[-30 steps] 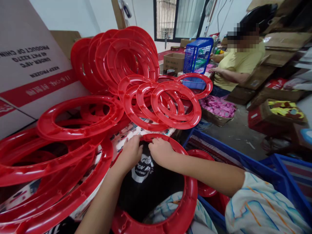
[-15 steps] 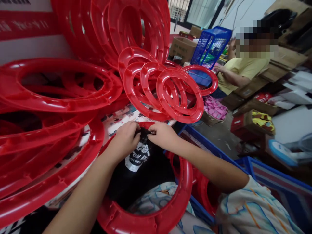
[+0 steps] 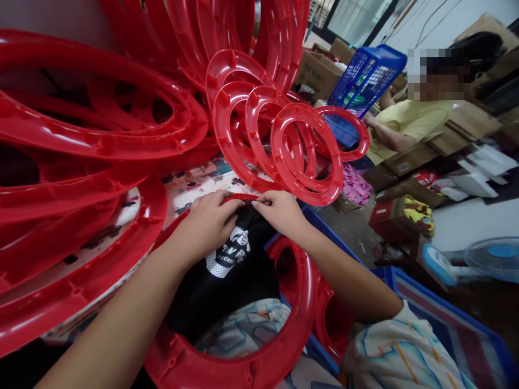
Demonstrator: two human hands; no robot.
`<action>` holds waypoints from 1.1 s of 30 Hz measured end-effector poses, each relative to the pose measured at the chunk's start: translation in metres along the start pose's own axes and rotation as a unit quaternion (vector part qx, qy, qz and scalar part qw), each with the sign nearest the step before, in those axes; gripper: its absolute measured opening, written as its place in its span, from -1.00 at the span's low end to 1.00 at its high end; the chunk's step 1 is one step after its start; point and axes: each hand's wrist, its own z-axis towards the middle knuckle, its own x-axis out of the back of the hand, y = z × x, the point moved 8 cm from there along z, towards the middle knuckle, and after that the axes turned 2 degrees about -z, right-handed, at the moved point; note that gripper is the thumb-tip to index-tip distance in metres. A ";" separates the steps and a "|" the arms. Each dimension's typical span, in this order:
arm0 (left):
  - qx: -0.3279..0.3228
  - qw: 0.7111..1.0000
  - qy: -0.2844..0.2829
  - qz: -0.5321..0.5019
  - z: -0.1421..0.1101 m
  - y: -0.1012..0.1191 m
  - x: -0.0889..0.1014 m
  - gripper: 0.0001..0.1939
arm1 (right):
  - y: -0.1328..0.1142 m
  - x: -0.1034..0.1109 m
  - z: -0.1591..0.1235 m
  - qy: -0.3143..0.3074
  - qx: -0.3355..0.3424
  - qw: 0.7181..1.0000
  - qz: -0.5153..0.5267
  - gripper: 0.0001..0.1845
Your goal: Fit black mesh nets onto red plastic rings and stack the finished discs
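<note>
A large red plastic ring (image 3: 298,324) rests tilted over my lap, its underside ribs showing. Black cloth (image 3: 227,292) with a white print and lettering stretches across the upper part of its opening. At the ring's far rim, my left hand (image 3: 213,219) is closed, thumb and fingers pinching the dark edge of the cloth against the rim. Close beside it, my right hand (image 3: 279,210) pinches the same edge between thumb and forefinger. My fingers partly hide the spot where cloth and rim meet.
More red rings (image 3: 306,154) lean and pile up ahead and to the left on a patterned tabletop (image 3: 190,189). Blue crates (image 3: 454,313) with red rings stand at my right. Beyond them are a fan (image 3: 494,256), cartons (image 3: 318,73) and a person in a yellow top (image 3: 409,124).
My view has shifted slightly. My fingers have moved along the far rim and closer together, and the cloth's dark mesh edge is now more covered by them.
</note>
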 end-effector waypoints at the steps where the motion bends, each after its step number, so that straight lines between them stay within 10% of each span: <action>1: -0.002 1.000 -0.001 0.013 0.000 0.000 -0.001 -0.61 | 0.000 0.000 0.000 0.003 -0.002 1.000 -0.008 -0.84; 33: -0.019 0.979 -0.013 0.203 -0.002 0.007 -0.008 -0.54 | -0.013 -0.001 0.012 -0.025 -0.028 0.979 -0.202 -0.79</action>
